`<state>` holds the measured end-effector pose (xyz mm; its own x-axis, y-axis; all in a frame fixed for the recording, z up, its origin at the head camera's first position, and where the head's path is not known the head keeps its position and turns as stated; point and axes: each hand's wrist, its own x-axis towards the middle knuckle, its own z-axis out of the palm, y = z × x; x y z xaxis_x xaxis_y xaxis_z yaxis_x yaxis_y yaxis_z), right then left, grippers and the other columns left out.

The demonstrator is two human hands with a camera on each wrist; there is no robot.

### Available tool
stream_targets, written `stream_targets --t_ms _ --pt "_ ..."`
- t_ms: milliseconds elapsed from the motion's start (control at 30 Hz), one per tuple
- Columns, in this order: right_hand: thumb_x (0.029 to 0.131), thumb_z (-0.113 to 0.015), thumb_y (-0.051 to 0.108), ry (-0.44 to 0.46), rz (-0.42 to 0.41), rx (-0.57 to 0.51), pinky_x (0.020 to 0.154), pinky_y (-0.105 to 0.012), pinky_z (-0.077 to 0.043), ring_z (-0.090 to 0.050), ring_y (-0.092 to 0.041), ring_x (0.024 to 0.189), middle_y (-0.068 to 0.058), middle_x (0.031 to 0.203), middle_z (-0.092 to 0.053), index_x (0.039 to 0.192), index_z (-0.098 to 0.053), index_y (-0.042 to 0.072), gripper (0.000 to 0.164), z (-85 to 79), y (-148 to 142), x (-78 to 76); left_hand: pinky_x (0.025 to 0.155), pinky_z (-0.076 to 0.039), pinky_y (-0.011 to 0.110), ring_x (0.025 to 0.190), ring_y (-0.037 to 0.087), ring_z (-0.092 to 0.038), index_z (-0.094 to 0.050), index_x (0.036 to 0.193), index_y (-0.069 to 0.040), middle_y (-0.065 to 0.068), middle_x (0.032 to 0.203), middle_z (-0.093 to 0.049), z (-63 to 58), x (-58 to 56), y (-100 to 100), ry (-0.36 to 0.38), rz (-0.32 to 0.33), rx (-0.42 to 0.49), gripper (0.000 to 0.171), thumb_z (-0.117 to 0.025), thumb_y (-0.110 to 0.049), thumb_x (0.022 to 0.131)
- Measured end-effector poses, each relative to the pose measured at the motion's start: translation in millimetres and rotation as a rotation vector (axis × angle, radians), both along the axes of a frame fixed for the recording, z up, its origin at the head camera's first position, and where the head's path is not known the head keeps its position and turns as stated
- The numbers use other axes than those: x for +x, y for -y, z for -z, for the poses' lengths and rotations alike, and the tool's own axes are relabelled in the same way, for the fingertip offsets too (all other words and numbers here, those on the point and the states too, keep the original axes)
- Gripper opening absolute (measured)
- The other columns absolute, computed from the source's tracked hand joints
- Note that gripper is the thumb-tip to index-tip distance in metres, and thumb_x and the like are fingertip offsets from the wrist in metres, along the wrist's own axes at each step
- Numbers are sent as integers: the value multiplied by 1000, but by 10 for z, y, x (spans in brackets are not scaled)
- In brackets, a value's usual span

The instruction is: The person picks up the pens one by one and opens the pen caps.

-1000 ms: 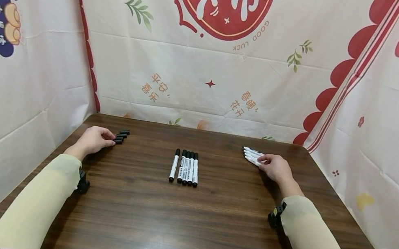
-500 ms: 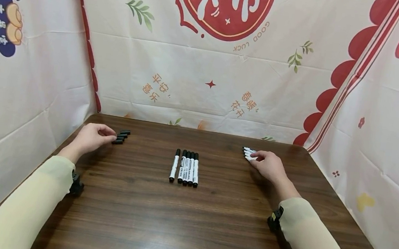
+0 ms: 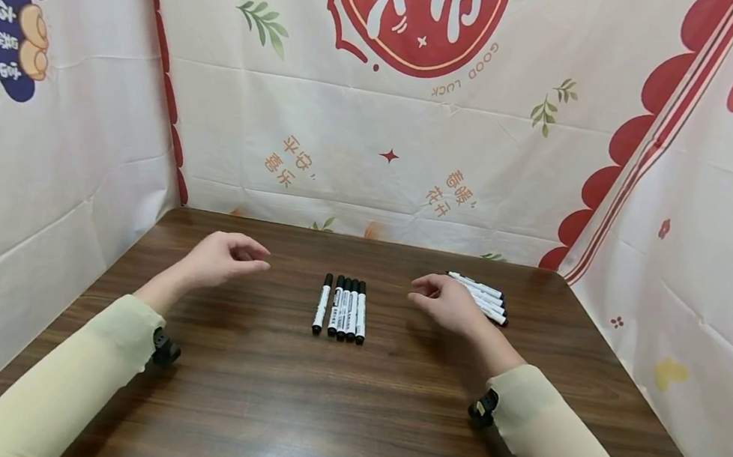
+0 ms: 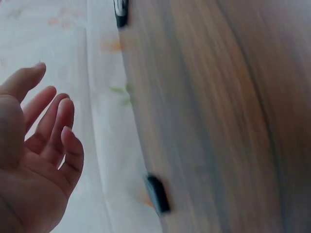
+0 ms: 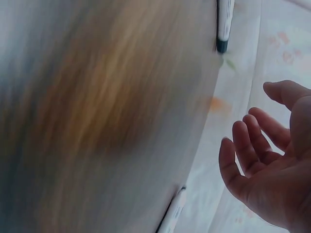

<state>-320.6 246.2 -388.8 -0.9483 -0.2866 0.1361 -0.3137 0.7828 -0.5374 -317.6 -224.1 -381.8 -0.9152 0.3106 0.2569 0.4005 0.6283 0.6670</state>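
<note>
Several capped whiteboard markers (image 3: 343,312), white with black ends, lie side by side at mid-table, one slightly apart at the left. My left hand (image 3: 223,261) hovers left of them, fingers loosely bent and holding nothing. A black marker cap (image 4: 158,194) lies on the table in the left wrist view; in the head view the left hand hides the caps. My right hand (image 3: 449,302) is above the table between that row and a group of uncapped markers (image 3: 484,295), partly covering the group. Nothing is between its loose fingers, as the right wrist view (image 5: 265,160) confirms.
The brown wooden table (image 3: 291,416) bears everything. A white printed cloth (image 3: 365,123) stands behind its far edge, and similar cloth rises at both sides. Each wrist wears a small black camera (image 3: 164,347).
Both hands have moved inward toward the middle row, the left away from the caps and the right away from the uncapped markers. The middle markers have not moved.
</note>
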Motion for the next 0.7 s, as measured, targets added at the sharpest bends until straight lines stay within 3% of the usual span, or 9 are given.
stream_targets --t_ms 233,400,567,700 --pt "105 -75 35 59 -58 -6 90 -41 -56 -68 -22 103 -7 114 -75 139 -73 6 45 0 274 107 84 -62 32 95 14 -76 -78 132 -15 1 109 -83 -84 185 -404 46 216 19 38 -86 -30 98" --pt "103 -77 36 75 -85 19 88 -37 -54 -67 -18 99 -5 110 -74 138 -72 6 47 21 395 104 90 -63 38 101 15 -76 -73 138 -13 6 120 -79 -104 275 -620 81 335 33 47 -88 -27 96" --pt "102 -78 37 91 -121 46 89 -37 -54 -66 -17 98 -6 111 -74 138 -71 4 49 23 499 94 90 -63 40 99 17 -74 -64 142 -7 17 125 -72 -63 318 -751 106 417 45 56 -89 -24 95" --pt "102 -78 39 119 -134 72 93 -41 -55 -67 -18 100 -6 113 -74 139 -71 5 51 28 574 86 89 -63 38 98 18 -74 -60 147 -10 19 125 -70 -15 343 -821 128 445 51 60 -88 -22 96"
